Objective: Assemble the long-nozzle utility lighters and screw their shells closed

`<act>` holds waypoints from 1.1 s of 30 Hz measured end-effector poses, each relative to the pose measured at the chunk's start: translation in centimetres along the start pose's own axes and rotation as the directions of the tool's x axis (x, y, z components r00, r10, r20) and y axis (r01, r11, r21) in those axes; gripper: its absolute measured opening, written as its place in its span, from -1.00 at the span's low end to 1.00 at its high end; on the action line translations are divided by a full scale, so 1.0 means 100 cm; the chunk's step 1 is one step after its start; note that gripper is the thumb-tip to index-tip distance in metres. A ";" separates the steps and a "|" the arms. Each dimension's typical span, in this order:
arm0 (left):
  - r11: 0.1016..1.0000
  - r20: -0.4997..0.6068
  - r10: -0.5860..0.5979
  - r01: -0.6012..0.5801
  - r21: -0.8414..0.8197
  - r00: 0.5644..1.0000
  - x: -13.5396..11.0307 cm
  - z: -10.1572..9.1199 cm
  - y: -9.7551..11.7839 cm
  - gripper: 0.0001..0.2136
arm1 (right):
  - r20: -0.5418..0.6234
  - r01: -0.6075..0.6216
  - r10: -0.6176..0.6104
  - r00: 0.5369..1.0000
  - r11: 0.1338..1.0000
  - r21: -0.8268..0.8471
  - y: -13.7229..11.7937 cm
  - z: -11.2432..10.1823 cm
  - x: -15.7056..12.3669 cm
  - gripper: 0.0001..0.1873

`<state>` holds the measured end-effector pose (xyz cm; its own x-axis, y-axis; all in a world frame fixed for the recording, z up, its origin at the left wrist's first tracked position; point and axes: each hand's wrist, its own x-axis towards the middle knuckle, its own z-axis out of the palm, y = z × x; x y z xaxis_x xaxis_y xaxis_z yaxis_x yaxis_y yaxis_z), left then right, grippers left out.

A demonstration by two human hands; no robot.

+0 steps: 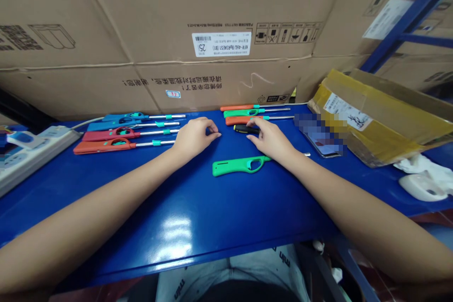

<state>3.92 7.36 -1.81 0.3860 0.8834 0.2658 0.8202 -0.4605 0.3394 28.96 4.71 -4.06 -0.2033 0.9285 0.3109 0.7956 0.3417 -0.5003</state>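
Observation:
My right hand [271, 137] has its thumb and fingers around the end of a screwdriver [244, 129] with a black and yellow handle; its shaft is hidden. My left hand [196, 136] hovers just above the table with fingers curled and thumb drawn in; whatever it may pinch is too small to make out. A green lighter [231, 166], long-necked with a trigger, lies nearest me, its metal tube partly under my right wrist. Behind the screwdriver are an orange lighter [244, 120], a green lighter [240, 113] and another orange lighter [239, 108].
Several blue, red and orange lighters [102, 146] lie left of my left hand. A white power strip [38, 153] occupies the left edge. Right are a phone [323, 141], a yellow-taped carton [375, 125] and a white object [423, 186]. A large cardboard box [148, 37] walls the blue table's [155, 212] back.

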 end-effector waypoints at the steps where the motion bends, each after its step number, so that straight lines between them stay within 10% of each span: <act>1: 1.000 -0.009 -0.004 0.004 -0.001 1.000 0.000 -0.001 -0.001 -0.85 | -0.003 -0.001 0.001 1.000 1.000 0.000 0.000 0.000 0.000 -0.69; 24: 0.990 0.000 -0.061 0.060 -0.125 0.998 0.001 0.000 0.001 -0.76 | 0.062 0.045 -0.043 0.997 0.998 -0.033 -0.002 -0.003 -0.001 -0.82; 33: 0.885 0.112 -0.115 0.153 -0.440 0.987 -0.033 -0.007 0.010 -0.70 | 0.012 0.058 -0.058 0.998 0.998 -0.035 -0.008 -0.003 -0.004 -0.71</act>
<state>3.17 3.90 -1.67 0.3335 0.9347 0.1226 0.5987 -0.3105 0.7383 28.60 4.02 -3.51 -0.2556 0.9087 0.3300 0.8021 0.3899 -0.4524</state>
